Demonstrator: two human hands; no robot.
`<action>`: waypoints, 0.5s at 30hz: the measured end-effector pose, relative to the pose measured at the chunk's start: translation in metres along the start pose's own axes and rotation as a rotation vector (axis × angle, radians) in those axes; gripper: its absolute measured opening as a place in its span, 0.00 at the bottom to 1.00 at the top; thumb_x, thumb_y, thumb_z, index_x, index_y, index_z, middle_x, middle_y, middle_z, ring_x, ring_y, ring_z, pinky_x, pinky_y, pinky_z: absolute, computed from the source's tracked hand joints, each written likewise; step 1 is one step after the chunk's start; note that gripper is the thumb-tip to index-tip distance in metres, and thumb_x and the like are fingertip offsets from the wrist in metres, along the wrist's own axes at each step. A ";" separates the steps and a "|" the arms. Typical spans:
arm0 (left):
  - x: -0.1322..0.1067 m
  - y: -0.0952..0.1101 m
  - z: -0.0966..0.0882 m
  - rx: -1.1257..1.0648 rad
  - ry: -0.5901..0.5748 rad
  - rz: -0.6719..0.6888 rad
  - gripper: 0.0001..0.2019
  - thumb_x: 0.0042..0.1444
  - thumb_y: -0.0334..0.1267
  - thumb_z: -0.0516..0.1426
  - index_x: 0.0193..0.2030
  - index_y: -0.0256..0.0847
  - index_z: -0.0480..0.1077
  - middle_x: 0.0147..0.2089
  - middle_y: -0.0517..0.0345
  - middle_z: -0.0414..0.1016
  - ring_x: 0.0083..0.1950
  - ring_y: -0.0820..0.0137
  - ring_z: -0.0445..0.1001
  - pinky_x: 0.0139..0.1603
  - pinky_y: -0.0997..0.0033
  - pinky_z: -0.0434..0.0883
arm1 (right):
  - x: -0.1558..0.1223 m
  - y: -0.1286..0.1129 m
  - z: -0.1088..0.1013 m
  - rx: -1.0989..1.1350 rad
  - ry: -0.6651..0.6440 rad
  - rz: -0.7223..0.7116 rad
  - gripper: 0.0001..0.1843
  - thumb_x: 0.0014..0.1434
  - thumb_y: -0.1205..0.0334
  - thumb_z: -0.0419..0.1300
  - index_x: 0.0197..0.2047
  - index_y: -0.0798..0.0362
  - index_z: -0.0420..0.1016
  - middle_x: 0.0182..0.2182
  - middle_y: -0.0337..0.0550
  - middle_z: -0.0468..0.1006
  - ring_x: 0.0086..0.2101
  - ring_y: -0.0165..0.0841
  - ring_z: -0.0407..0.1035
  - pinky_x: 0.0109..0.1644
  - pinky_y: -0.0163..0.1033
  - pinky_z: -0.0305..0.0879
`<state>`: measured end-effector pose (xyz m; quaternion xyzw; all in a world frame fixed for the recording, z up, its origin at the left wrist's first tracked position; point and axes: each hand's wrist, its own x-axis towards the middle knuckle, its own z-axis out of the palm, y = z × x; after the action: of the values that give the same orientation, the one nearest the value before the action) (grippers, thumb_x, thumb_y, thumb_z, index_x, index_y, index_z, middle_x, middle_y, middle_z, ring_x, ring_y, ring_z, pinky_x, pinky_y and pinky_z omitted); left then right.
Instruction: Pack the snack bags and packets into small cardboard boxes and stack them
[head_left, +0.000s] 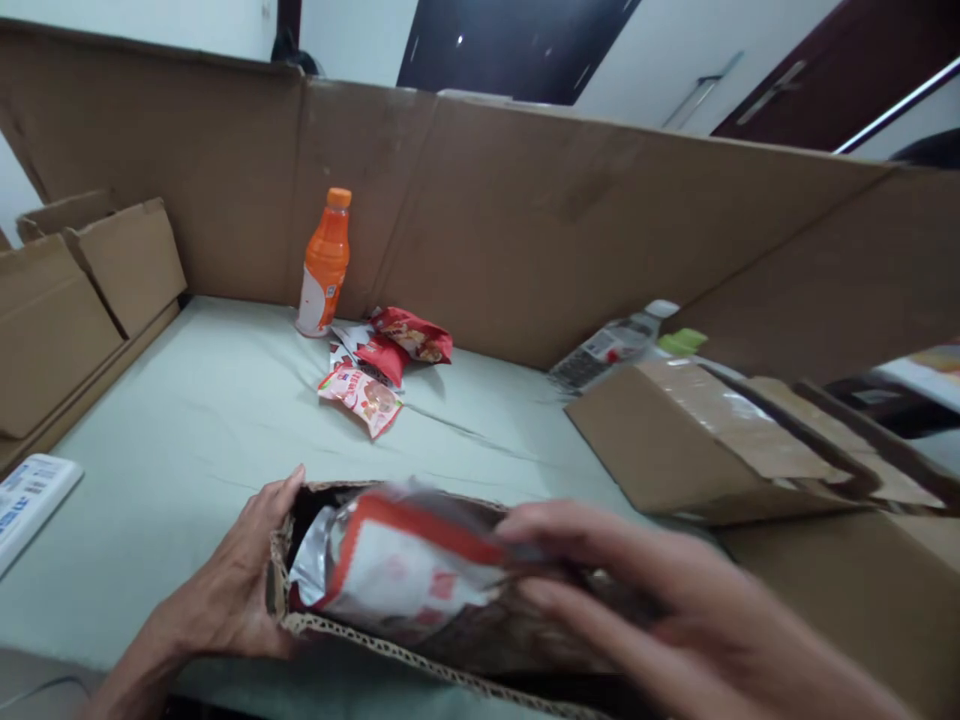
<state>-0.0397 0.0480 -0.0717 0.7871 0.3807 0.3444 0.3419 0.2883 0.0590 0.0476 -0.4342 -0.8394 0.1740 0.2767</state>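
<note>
An open cardboard box (390, 655) sits at the front, its near rim torn to show the corrugation. Around its left end my left hand (251, 575) is closed, fingers on the outside and over the rim. A red and white snack packet (420, 570) lies tilted in the opening, with silvery wrapping (311, 555) beside it. My right hand (637, 590), blurred by motion, reaches over the box from the right, thumb and forefinger closed on the packet's right end. The lower contents of the box are dark and hard to make out.
An orange drink bottle (326, 265) stands at the back beside red snack packets (412, 335) and a pink packet (364, 395). A clear bottle (615, 345) leans at right behind cardboard boxes (660, 440). More cardboard (56, 330) and a white device (34, 500) are left. A cardboard wall (525, 230) borders the back.
</note>
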 end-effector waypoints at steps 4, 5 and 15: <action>-0.002 0.000 0.002 -0.017 0.025 -0.038 0.57 0.52 0.54 0.67 0.79 0.62 0.32 0.79 0.51 0.48 0.76 0.37 0.54 0.73 0.31 0.59 | 0.039 0.014 -0.037 0.328 0.244 0.270 0.17 0.55 0.49 0.71 0.45 0.41 0.76 0.33 0.39 0.83 0.29 0.37 0.78 0.27 0.37 0.76; -0.004 -0.001 0.002 -0.002 0.018 -0.042 0.58 0.52 0.55 0.68 0.79 0.62 0.31 0.79 0.51 0.47 0.76 0.36 0.52 0.73 0.30 0.58 | 0.054 0.019 -0.042 0.413 0.313 0.319 0.20 0.51 0.50 0.73 0.45 0.42 0.76 0.34 0.39 0.83 0.29 0.36 0.78 0.27 0.38 0.75; -0.017 -0.012 0.005 0.076 -0.020 -0.087 0.62 0.50 0.56 0.68 0.77 0.65 0.25 0.80 0.51 0.43 0.77 0.30 0.47 0.70 0.22 0.57 | 0.142 0.148 -0.006 0.361 0.513 0.436 0.21 0.50 0.49 0.71 0.41 0.52 0.75 0.33 0.39 0.81 0.36 0.32 0.73 0.46 0.43 0.71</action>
<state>-0.0478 0.0380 -0.0889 0.7855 0.4239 0.3067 0.3304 0.3187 0.2600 0.0187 -0.5762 -0.5865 0.2596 0.5065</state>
